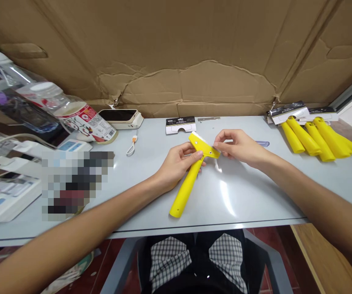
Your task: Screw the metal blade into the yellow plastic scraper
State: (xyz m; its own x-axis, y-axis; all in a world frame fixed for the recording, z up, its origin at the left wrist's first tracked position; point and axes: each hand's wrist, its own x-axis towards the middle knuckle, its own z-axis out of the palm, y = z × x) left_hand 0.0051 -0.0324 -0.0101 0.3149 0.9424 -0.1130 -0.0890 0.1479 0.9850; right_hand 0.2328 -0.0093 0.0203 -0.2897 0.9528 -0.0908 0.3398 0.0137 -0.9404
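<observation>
A yellow scraper [188, 183] lies slantwise in my left hand [177, 165], its handle angled down toward the front edge of the table. My left thumb presses on the scraper just below its wide head, where two small screws and a pale blade edge show. At the right end of that head is my right hand [237, 148], thumb and forefinger pinched together. What the right fingertips hold, if anything, is too small to make out. Partly hidden behind my right hand lies a translucent bluish handle [262, 143].
Beyond the scraper are a black-and-white header card [180, 125] and a thin metal strip [209, 119]. Several yellow scraper handles [309, 139] with cards lie at right. At left are a phone [120, 116], a paper cup [86, 122], bottles and a power strip [13, 200]. Cardboard [182, 49] stands behind.
</observation>
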